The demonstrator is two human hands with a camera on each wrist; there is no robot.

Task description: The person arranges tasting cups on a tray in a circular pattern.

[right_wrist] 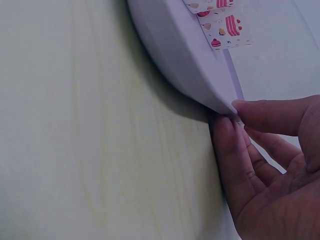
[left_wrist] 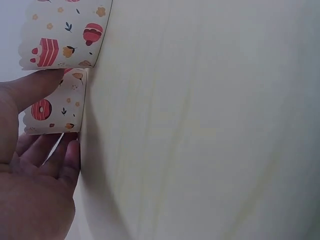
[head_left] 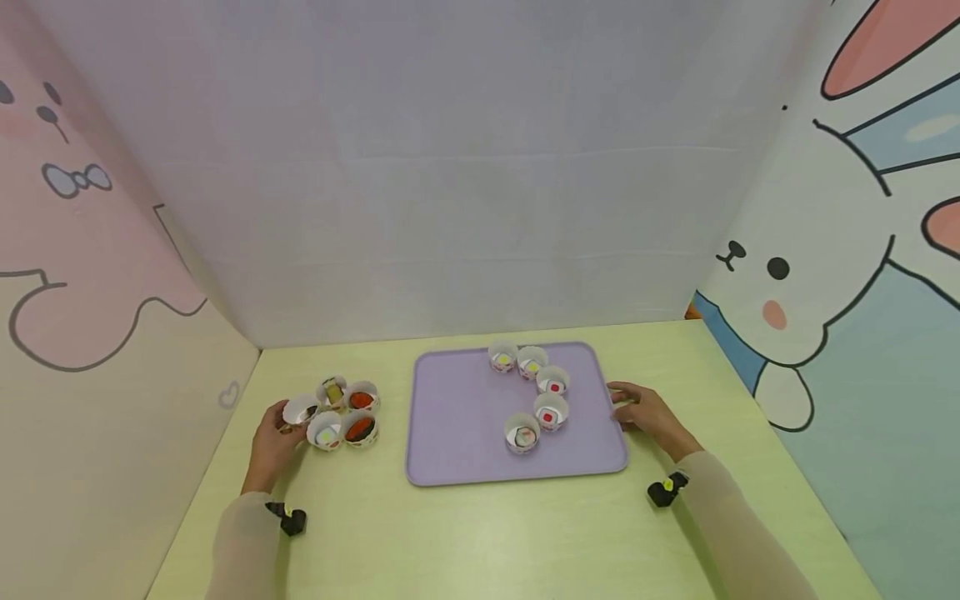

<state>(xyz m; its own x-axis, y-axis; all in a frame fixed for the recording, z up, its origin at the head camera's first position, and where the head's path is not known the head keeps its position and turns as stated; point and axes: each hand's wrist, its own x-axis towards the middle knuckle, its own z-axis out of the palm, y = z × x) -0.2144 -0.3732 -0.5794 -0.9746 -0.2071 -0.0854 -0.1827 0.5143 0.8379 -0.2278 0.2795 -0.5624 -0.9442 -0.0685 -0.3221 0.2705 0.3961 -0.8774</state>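
Observation:
On the left of the table, my left hand point(head_left: 273, 446) grips a white paper baking cup point(head_left: 301, 404) at the outer side of a cluster. In the left wrist view the thumb and fingers straddle this cup point(left_wrist: 52, 107), which has a scalloped rim and printed cakes. At the right, my right hand point(head_left: 654, 419) pinches the side rim of a lilac tray point(head_left: 457, 417). The right wrist view shows the thumb and a finger of the right hand point(right_wrist: 270, 160) meeting at the tray's edge point(right_wrist: 185, 65). What lies inside the gripped cup is mostly hidden.
Beside the gripped cup stand several others, including a cup with an orange piece point(head_left: 363, 392) and one with a yellow piece point(head_left: 332, 392). Several cups with small food-like pieces, among them a front cup point(head_left: 522, 446), stand on the tray. A white curtain point(head_left: 465, 208) hangs behind.

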